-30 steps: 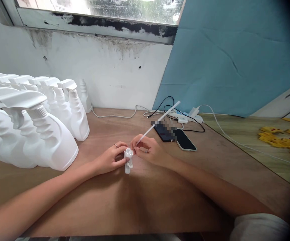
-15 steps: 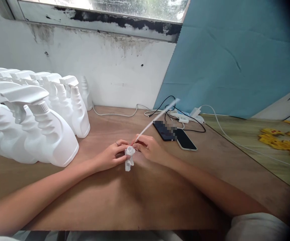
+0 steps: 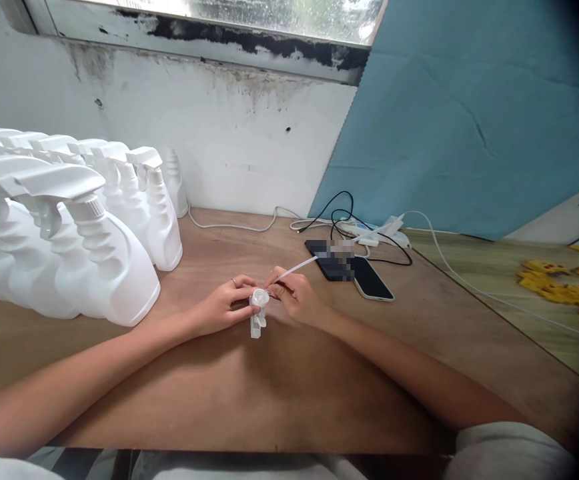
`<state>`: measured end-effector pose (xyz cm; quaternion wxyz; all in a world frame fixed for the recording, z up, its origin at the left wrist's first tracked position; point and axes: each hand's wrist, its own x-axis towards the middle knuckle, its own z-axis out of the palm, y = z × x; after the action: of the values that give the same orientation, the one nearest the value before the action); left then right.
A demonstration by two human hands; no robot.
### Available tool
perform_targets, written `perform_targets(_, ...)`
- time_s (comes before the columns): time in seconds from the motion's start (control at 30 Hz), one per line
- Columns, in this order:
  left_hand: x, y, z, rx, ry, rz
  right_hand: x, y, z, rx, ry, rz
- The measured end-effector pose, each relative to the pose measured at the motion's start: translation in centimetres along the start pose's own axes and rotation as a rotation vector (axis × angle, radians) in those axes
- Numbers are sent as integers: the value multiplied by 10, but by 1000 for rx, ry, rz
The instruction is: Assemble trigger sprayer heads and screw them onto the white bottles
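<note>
Between my hands is a white trigger spray head (image 3: 258,320), its round collar facing up toward me. My left hand (image 3: 228,307) is closed on it, with thumb and fingers on its left side. My right hand (image 3: 292,293) pinches a thin whitish tube (image 3: 299,266) close to the collar. The tube slants up and away to the right, over the phones. Whether its near end touches the spray head is hidden by my fingers.
Rows of white spray bottles (image 3: 114,267) stand at the left. Two phones (image 3: 372,279) lie at the right, with black and white cables and a power strip (image 3: 389,233) behind them. Yellow pieces (image 3: 559,283) lie on the far right surface. A wall closes off the back.
The tube's far end has swung lower and to the right, so it now slants more flatly. Both hands stay nearly in place, and the view has shifted slightly.
</note>
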<state>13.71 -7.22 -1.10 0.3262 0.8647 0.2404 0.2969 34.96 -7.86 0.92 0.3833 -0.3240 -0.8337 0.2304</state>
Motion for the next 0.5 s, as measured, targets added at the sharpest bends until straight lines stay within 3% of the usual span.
perform_targets(0.5, 1, 1, 1, 0, 9, 9, 1, -1, 1, 53, -50, 33)
